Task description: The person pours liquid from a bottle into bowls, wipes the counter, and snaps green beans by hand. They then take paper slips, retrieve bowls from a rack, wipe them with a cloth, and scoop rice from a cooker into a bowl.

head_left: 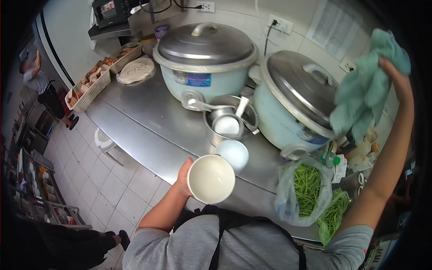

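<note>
My left hand (183, 176) grips a cream-white bowl (211, 179) by its side, its opening turned up towards me and nothing in it. Up at the right, my right hand (396, 75) is closed on a green cloth (365, 87), which hangs in folds in front of the right rice cooker (292, 96). Just beyond the held bowl, a pale, rounded bowl (234, 156) is on the steel table (148, 135). Behind it stands a metal pot (211, 129) with white-handled scoops (227, 125) in it.
Another large rice cooker (204, 67) stands at the back. Green beans in a plastic bag (306, 189) lie at the right, with more beans (334, 216) beside them. White baskets (96, 92) line the left end. A person (42, 81) stands at far left; a stool (104, 139) is below.
</note>
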